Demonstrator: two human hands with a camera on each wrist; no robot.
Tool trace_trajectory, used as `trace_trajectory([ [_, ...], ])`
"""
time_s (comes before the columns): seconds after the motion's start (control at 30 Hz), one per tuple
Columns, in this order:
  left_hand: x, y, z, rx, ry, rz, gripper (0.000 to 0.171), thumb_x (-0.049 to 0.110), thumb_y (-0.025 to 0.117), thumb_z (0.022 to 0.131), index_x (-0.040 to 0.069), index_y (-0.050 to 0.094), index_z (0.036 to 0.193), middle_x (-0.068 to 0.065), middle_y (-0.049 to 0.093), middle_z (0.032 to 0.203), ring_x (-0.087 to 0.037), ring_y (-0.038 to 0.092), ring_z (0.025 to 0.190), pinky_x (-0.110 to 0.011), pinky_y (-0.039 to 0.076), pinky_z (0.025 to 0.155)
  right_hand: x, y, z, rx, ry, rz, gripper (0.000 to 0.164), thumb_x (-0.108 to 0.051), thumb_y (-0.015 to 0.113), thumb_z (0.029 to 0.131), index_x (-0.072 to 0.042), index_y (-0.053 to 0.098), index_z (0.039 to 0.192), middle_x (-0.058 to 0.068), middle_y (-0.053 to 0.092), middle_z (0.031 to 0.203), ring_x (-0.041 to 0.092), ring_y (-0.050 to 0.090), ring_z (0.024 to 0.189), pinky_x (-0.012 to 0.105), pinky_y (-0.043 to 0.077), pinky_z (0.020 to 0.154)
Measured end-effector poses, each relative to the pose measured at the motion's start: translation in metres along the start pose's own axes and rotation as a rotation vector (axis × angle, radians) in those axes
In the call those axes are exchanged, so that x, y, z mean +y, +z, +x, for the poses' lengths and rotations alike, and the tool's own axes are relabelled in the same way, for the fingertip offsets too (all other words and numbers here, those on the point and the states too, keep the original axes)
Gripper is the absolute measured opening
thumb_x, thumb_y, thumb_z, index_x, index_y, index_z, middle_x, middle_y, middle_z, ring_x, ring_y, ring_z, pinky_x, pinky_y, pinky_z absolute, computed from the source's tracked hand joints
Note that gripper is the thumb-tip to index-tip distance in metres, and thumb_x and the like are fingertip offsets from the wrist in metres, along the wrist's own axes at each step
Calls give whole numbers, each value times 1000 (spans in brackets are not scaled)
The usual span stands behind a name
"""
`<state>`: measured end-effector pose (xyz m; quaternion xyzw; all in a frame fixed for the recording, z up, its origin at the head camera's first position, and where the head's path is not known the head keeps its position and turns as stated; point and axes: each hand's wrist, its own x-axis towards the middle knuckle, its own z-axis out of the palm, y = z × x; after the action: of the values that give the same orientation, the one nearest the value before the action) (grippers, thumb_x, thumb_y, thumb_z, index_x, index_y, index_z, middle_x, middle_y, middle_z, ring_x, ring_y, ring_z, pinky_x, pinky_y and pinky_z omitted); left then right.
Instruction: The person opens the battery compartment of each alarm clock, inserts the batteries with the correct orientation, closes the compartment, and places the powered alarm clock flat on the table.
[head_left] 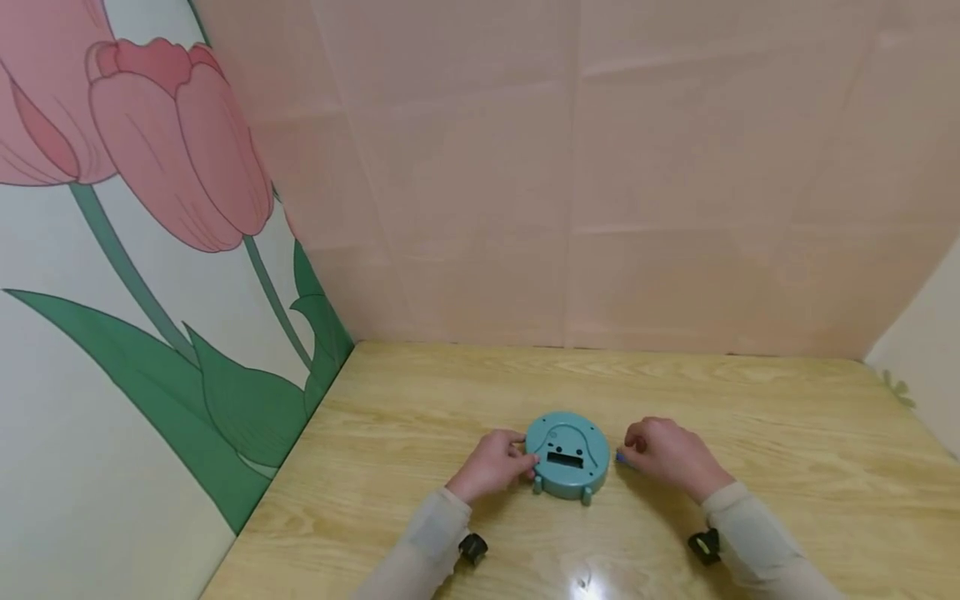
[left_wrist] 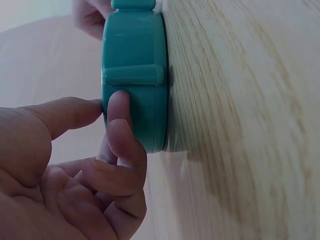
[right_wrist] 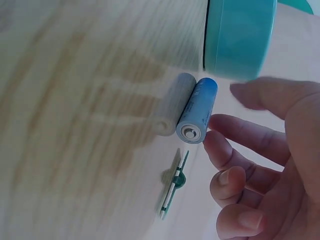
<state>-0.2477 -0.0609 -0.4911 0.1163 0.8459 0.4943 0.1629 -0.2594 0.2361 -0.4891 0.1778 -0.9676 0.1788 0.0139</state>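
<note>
A round teal alarm clock lies on its face, its back up and its battery slot uncovered. My left hand holds the clock's left edge, thumb on the back and fingertips against the side near a small foot. To the right of the clock is a blue battery lying on the table. My right hand has its fingertips right at the battery's side, while the thumb is raised apart from it. Beyond the battery, a thin teal battery cover is seen nearly edge-on.
The wood-grain table runs back to a wall hung with a creased pinkish sheet. At the left stands a wall painted with tulips. Each sleeved wrist carries a small black camera.
</note>
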Motion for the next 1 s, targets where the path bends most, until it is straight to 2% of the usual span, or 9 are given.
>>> trace_trajectory([
  [0.17,-1,1,-2,-5,2,3,55,19,66,98,-8,47,143,1,70,73,-14,54,56,-24,43,47,-2,3,-2,-29,22,1,17,-28,76,85,-12,74,90,-2,65,81,13,57,72,38,52,62],
  [0.33,-2,2,-4,-5,-5,-2,57,20,67,98,-8,46,143,0,71,74,-14,55,57,-24,44,48,-3,5,-4,-50,14,19,10,-24,77,85,-15,73,88,-3,65,80,13,58,73,38,53,64],
  [0.5,-3,2,-5,-4,-6,-15,60,20,66,98,-8,42,146,-2,71,75,-14,54,58,-24,44,49,-5,6,-5,-70,12,32,6,-19,76,86,-15,73,89,-5,61,76,12,53,69,34,49,61],
  [0.7,-3,0,-7,-11,3,-24,61,20,66,98,-7,41,147,-3,71,76,-14,55,59,-24,43,50,-5,9,-4,-67,-21,42,10,-13,71,87,-13,74,97,-5,58,74,12,49,66,32,44,57],
  [1.0,-3,-1,-9,-24,31,-23,58,19,65,99,-7,43,146,-2,71,74,-13,54,57,-23,43,49,-7,10,-6,-80,-11,45,5,-13,71,87,-15,72,91,-6,59,75,12,50,67,33,45,57],
])
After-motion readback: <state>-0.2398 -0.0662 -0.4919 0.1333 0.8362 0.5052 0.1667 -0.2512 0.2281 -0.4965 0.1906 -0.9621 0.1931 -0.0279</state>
